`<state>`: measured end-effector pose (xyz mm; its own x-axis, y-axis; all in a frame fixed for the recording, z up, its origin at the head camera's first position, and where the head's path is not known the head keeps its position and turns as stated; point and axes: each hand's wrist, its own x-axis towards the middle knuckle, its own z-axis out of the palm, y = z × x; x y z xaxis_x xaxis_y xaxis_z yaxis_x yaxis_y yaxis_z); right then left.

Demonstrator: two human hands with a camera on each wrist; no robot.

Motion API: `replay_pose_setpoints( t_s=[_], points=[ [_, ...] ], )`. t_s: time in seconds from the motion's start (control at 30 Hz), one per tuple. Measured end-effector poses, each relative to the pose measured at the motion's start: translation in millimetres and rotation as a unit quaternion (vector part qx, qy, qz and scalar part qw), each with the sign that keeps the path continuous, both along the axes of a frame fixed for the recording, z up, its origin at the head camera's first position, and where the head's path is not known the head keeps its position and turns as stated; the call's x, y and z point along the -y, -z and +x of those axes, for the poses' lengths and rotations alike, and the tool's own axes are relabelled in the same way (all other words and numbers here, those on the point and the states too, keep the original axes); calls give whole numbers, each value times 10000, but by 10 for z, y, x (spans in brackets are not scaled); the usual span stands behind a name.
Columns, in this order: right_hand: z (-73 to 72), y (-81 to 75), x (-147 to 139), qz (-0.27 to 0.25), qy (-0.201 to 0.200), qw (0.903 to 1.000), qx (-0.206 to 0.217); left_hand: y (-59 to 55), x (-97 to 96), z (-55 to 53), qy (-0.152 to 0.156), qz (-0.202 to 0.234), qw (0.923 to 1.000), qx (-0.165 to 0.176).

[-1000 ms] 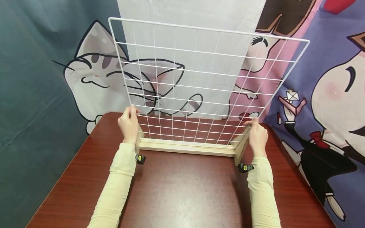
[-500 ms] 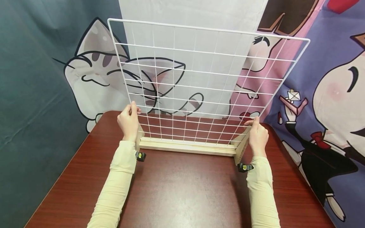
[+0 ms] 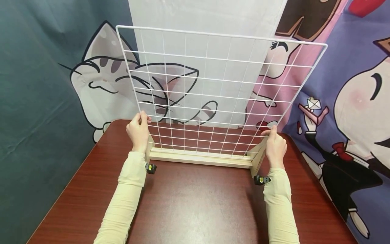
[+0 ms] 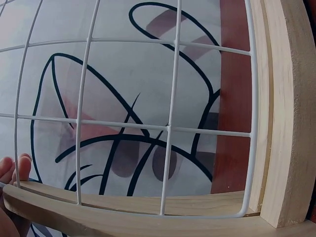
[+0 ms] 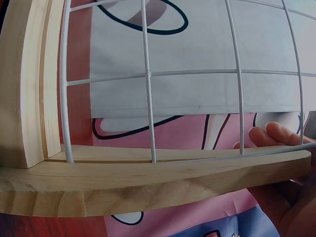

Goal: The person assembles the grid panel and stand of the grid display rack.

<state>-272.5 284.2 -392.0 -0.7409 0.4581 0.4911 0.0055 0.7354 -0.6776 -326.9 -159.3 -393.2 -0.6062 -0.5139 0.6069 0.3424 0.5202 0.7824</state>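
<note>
A white wire grid panel (image 4: 169,129) stands in the middle of the head view, leaning back in a pale wooden frame. The frame has a grooved front bar (image 3: 201,159) and a side piece at each end. My left hand (image 3: 138,132) grips the panel's left edge at the tip of the left side piece (image 4: 49,210). On the opposite edge, my right hand (image 3: 275,147) grips the panel at the tip of the right side piece (image 5: 148,180). Both wrist views show the side wires along the grooves and the bottom wire beside the front bar; whether it sits inside cannot be told.
The wooden frame rests on a reddish-brown table (image 3: 195,203). Behind it hangs a printed cloth (image 3: 103,88) with cartoon figures, and a dark curtain (image 3: 36,101) covers the left side. A small black camera sits on each wrist.
The panel's top edge has come down slightly in the head view, mostly in the last half second; lowering or tilting cannot be told apart. Both hands keep their grip at nearly the same places.
</note>
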Motion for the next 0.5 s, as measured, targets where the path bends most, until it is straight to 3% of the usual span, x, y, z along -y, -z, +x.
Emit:
replay_pose_setpoints(
  t_s=[0.5],
  points=[
    [0,9,4,39,-15,10000,-17,-1,-16,-7,-80,135,9999,-11]
  ],
)
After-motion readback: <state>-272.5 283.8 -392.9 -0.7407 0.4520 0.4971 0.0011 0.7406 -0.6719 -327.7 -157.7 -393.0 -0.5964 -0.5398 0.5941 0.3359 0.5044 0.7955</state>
